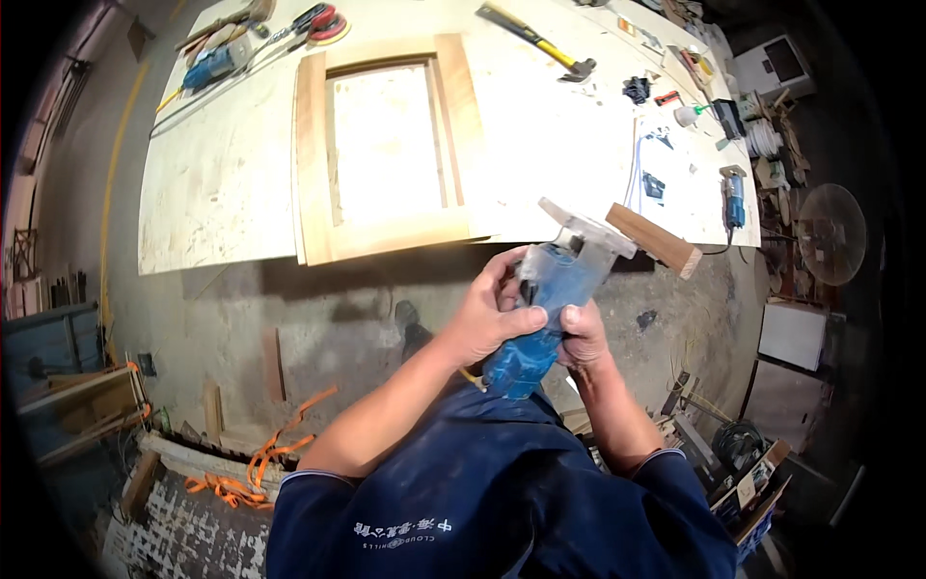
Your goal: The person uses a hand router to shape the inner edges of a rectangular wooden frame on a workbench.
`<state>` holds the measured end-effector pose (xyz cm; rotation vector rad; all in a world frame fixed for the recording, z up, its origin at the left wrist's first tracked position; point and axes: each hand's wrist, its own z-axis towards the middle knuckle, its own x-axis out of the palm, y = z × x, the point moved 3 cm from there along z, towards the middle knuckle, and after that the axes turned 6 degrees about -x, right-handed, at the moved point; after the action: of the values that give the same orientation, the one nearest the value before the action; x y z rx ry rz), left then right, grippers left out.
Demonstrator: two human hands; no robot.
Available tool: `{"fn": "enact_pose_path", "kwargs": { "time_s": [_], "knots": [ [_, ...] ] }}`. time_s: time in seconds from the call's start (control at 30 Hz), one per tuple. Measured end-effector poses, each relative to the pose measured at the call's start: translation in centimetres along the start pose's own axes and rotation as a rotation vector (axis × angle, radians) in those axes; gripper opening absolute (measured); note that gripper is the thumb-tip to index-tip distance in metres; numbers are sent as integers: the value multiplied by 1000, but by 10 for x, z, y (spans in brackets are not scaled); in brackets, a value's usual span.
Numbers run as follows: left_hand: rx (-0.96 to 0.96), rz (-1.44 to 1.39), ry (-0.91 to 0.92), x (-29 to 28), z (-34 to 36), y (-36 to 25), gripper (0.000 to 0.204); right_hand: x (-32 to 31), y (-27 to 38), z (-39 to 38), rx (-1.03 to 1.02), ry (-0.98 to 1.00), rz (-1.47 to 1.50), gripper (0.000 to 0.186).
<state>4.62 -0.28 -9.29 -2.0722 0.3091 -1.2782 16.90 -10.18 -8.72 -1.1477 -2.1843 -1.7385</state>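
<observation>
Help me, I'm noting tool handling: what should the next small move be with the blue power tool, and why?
Probably tip the blue power tool base-down toward the table: the left hand and right hand both grip it in front of the table's near edge, its base plate points away from the body, and a wooden frame lies flat on the tabletop.

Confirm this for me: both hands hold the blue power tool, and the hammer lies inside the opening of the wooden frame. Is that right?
Not quite: the hammer lies outside the wooden frame, to its right on the table, as the head view shows. The left hand and right hand do both hold the blue power tool.
</observation>
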Motion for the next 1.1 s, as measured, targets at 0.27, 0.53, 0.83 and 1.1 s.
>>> {"fn": "enact_pose_path", "kwargs": {
  "time_s": [0.27,0.53,0.83,1.1],
  "knots": [
    [1,177,122,11,-35,-39,131,59,39,-9,-152,81,-260,86],
    [-4,57,172,30,-51,-59,126,66,54,-2,-113,293,91,98],
    [-221,-66,208,38,-65,-37,87,66,88,-21,-199,323,-647,81],
    [-68,284,57,36,-67,-24,74,57,141,-54,-127,561,-1184,34]
  ]
}}
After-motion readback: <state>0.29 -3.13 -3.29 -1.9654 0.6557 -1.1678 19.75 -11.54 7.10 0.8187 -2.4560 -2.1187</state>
